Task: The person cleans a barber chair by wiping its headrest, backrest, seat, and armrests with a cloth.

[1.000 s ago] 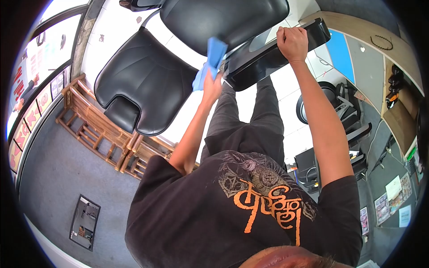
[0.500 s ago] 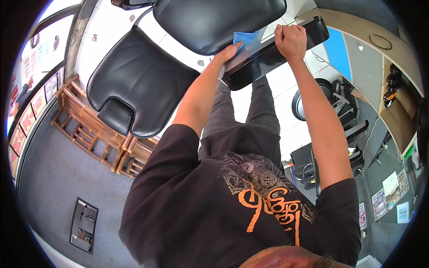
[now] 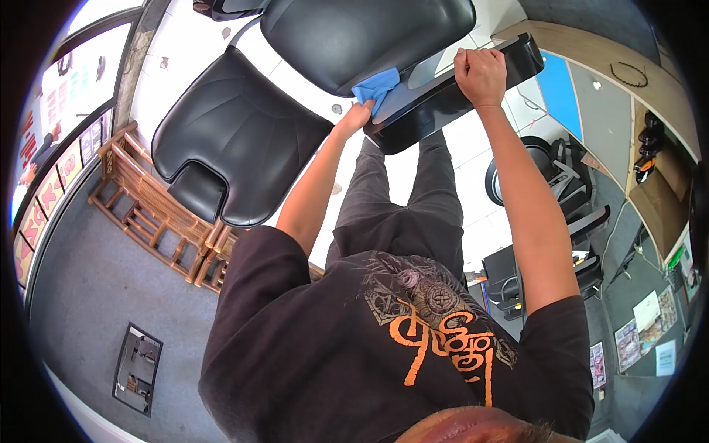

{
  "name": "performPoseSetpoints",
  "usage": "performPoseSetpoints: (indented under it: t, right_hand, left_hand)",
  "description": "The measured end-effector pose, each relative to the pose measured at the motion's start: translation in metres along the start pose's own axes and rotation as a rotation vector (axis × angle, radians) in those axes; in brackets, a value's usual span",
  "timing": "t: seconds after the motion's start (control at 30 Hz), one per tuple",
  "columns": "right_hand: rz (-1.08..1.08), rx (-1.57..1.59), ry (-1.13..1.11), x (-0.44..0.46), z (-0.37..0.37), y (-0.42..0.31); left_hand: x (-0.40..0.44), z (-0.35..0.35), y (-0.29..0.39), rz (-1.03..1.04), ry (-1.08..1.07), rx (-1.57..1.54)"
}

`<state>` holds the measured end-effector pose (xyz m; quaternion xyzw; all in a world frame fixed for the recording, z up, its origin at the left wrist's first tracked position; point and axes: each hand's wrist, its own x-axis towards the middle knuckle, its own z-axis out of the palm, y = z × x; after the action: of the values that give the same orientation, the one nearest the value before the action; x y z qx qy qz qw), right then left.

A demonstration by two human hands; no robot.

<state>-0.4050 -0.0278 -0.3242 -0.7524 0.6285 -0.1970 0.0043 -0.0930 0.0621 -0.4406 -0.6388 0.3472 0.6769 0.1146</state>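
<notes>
My left hand (image 3: 357,120) pinches a crumpled blue cloth (image 3: 378,85). The cloth lies against the grey inner side of a glossy black armrest (image 3: 425,117), close to its left end. Higher up on the same armrest, my right hand (image 3: 484,77) has its fingers curled over the top edge. Right behind the cloth is the black padded chair seat (image 3: 369,37) that the armrest flanks. A black padded leg rest (image 3: 240,140), notched at its lower edge, stretches out to the left.
A bamboo bench (image 3: 151,207) stands along the left wall by a window. To the right are a wheeled black stool (image 3: 513,173) and a wooden counter (image 3: 628,66) with a dark beaded cord on it. White floor tiles (image 3: 473,188) show around my legs.
My left hand and the blue cloth have shifted left and slightly down along the armrest toward its near end. My right hand keeps its hold in the same place.
</notes>
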Motion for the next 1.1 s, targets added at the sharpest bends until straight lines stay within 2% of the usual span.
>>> performPoseSetpoints:
  t: [0.1,0.2,0.3,0.4,0.5,0.6,0.73,0.83,0.93,0.97,1.1]
  right_hand:
    - [0.004,-0.004,-0.017,-0.001,-0.001,0.000]
    - [0.009,0.022,0.022,-0.001,0.003,0.001]
    - [-0.002,0.012,0.012,0.000,0.001,0.001]
    - [0.005,0.000,-0.002,0.000,0.000,-0.001]
    - [-0.003,0.002,0.003,-0.001,0.001,0.000]
    - [-0.004,-0.004,-0.007,0.000,0.001,0.000]
    - [-0.018,0.001,0.016,-0.001,0.002,0.001]
    - [-0.010,0.001,0.007,-0.002,0.003,0.001]
    - [-0.007,0.004,0.000,0.000,0.001,0.000]
    - [-0.009,0.010,0.016,0.000,0.003,0.001]
    - [0.006,0.014,0.008,-0.001,0.001,0.000]
  left_hand:
    - [-0.032,0.000,-0.013,0.155,0.105,-0.011]
    - [-0.066,-0.001,-0.021,0.196,0.171,-0.003]
    - [-0.117,-0.010,-0.010,0.236,0.122,-0.005]
    - [-0.148,-0.009,-0.010,0.338,0.243,-0.200]
    - [-0.153,-0.010,0.004,0.361,0.397,-0.203]
    - [-0.127,-0.011,0.017,0.326,0.353,0.010]
    - [-0.078,0.007,0.047,0.146,0.016,0.190]
    - [-0.029,0.019,0.053,0.237,-0.024,0.160]
    - [-0.013,0.015,0.079,0.147,-0.119,0.170]
    - [-0.011,0.017,0.085,0.087,-0.089,0.167]
    - [0.030,0.024,0.088,0.093,-0.085,0.203]
